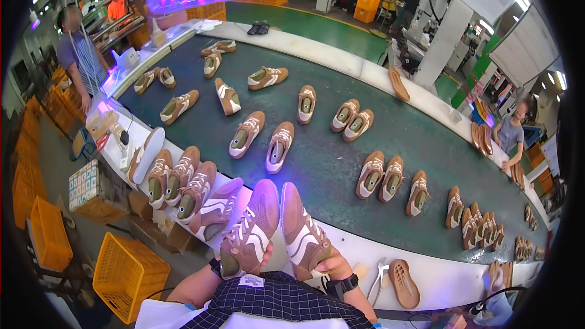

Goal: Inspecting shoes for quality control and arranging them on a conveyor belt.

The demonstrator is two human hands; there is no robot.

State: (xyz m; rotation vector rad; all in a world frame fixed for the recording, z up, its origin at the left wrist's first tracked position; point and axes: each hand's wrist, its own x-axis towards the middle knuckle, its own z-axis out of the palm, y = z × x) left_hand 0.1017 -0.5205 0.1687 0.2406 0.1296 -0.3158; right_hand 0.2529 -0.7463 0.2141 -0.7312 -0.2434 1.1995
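Close to my body, a brown sneaker (251,226) with white laces and a white side stripe is gripped at its heel by my left hand (267,254). My right hand (333,264) is closed around the heel of a similar sneaker (301,230). Both shoes are tilted with toes up and stand side by side, their toes nearly touching. Purple light falls on the left shoe's toe. Most of my left hand is hidden behind its shoe. Just left of it, another sneaker (218,208) lies at the end of a row of several sneakers (183,176) on the white ledge.
A dark green conveyor belt (329,164) carries many brown sneakers. Pliers (379,279) and a loose tan sole (404,283) rest on the near ledge at right. Orange crates (131,277) stand at lower left. Co-workers stand at the left (82,55) and far right (512,131).
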